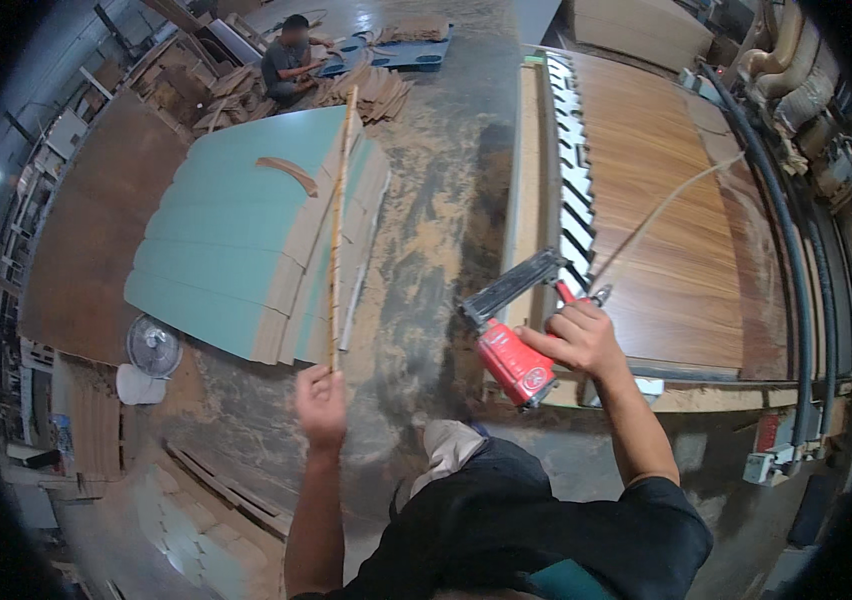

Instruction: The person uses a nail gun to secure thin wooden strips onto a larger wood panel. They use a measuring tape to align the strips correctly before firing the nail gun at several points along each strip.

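Observation:
My left hand (321, 405) is closed round the lower end of a long, thin wooden strip (338, 230). The strip points away from me, passing in front of the edge of a stack of pale green panels (236, 210). In my right hand (583, 338) is a red pneumatic nail gun (512, 362) with a black magazine. My fingers wrap its handle, and the gun hangs near the close left corner of a workbench. A thin air hose (661, 208) runs from near the handle across a wood-grain board (651, 200) on that bench.
A white strip with black slanted marks (572, 170) lies along the board's left side. Black pipes (781, 210) line the bench's right. A fan (154, 345) stands by the panels. Far off, another person (291, 65) crouches beside curved wooden pieces (371, 92) and a blue pallet (421, 55).

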Motion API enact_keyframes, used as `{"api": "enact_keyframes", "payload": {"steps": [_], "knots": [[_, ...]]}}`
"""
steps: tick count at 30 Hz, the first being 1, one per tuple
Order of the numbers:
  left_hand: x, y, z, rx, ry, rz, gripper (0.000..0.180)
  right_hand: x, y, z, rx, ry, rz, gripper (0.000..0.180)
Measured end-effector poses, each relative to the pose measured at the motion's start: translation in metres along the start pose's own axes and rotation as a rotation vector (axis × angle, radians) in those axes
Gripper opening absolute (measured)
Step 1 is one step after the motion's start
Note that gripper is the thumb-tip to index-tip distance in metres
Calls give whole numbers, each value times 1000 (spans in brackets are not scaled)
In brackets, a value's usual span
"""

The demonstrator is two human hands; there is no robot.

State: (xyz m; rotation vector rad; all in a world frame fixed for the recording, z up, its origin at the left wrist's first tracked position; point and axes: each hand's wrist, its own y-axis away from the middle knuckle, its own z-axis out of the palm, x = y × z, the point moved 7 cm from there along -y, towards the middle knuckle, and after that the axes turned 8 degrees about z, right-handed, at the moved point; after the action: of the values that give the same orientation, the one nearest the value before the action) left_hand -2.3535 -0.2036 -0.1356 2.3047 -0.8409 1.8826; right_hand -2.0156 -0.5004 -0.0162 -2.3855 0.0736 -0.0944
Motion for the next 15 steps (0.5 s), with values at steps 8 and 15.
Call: {"api": "enact_keyframes", "payload": {"steps": [8, 15], "knots": [[-28, -172, 56, -165, 21, -149, 22, 34, -64, 72, 111, 51, 205, 47], [-95, -295, 74, -259, -134, -50, 24, 91, -155, 151, 187, 67, 395, 48]]}}
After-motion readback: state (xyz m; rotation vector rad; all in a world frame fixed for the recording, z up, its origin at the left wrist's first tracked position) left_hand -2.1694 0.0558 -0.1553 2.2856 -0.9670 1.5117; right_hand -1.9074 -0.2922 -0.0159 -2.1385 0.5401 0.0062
